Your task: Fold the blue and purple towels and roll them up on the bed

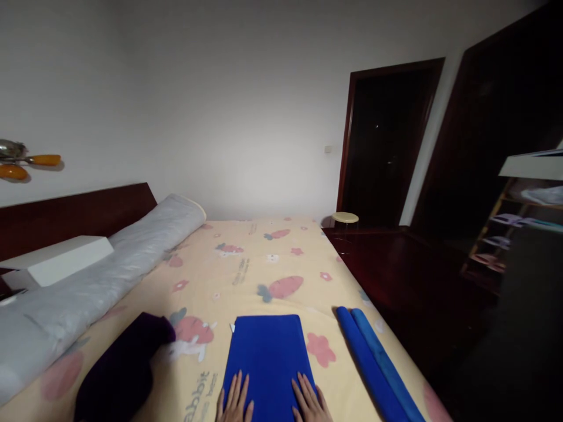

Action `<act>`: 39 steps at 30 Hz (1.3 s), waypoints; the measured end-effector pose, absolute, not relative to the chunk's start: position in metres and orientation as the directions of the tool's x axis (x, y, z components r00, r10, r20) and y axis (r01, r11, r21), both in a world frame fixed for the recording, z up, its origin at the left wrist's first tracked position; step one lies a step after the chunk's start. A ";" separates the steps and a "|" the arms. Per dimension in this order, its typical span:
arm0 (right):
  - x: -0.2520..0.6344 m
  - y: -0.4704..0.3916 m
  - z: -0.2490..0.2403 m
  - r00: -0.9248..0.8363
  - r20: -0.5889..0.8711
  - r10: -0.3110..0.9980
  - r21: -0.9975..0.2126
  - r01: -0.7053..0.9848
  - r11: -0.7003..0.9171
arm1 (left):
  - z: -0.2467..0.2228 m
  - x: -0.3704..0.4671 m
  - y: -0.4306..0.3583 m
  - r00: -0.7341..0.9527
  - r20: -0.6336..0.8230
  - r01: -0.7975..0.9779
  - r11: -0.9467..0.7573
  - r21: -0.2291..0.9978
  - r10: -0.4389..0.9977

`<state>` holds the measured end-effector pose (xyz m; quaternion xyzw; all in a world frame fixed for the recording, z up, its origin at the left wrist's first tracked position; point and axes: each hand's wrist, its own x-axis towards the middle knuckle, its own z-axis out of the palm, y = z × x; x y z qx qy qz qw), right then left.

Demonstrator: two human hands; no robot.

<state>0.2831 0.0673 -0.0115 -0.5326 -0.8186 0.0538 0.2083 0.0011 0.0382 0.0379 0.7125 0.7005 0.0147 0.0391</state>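
Observation:
A flat blue folded cloth lies on the bed in front of me, with a small white tag at its far left corner. My left hand rests on its left edge, fingers stretched out and pointing away from me. On the opposite edge my right hand lies flat, its fingers also extended. Neither hand grips anything. To the right, two long blue rolls lie side by side along the bed. A dark purple cloth lies in a heap to the left.
The bed has a cream sheet with carrot and rabbit prints. A long grey roll and a white box are by the dark headboard. A round stool stands beyond the bed, and a shelf rack stands right.

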 end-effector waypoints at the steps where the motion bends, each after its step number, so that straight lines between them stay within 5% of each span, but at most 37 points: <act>1: 0.288 0.058 -0.004 -0.312 0.269 0.911 -0.324 0.862 0.390 | 0.044 -0.002 0.031 0.008 -0.040 0.997 -0.005 0.081 0.999; 8: 0.307 0.010 0.031 -0.207 0.138 0.968 -0.328 0.913 0.242 | 0.079 -0.027 -0.014 -0.008 -0.032 0.996 0.011 0.086 0.999; 14: 0.319 0.000 0.064 -0.211 0.083 0.974 -0.231 0.947 0.225 | 0.131 -0.028 -0.001 0.129 -0.197 0.992 -0.123 0.042 0.972; 18: 0.309 0.006 0.102 -0.396 -0.003 0.918 -0.121 0.912 0.392 | 0.148 -0.012 0.010 0.295 -0.212 0.955 -0.285 0.077 0.932; 24: 0.279 -0.001 0.110 -0.640 -0.040 0.767 -0.153 0.763 0.629 | 0.146 0.021 -0.004 0.493 -0.225 0.869 -0.463 0.176 0.840; 30: 0.304 -0.010 0.093 -0.675 -0.098 0.731 -0.267 0.725 0.634 | 0.131 0.026 -0.011 0.469 -0.352 0.882 -0.415 0.222 0.810; 39: 0.316 0.003 0.100 -0.543 -0.246 0.803 -0.192 0.839 0.509 | 0.135 0.018 -0.011 0.260 -0.534 0.965 -0.232 0.121 0.804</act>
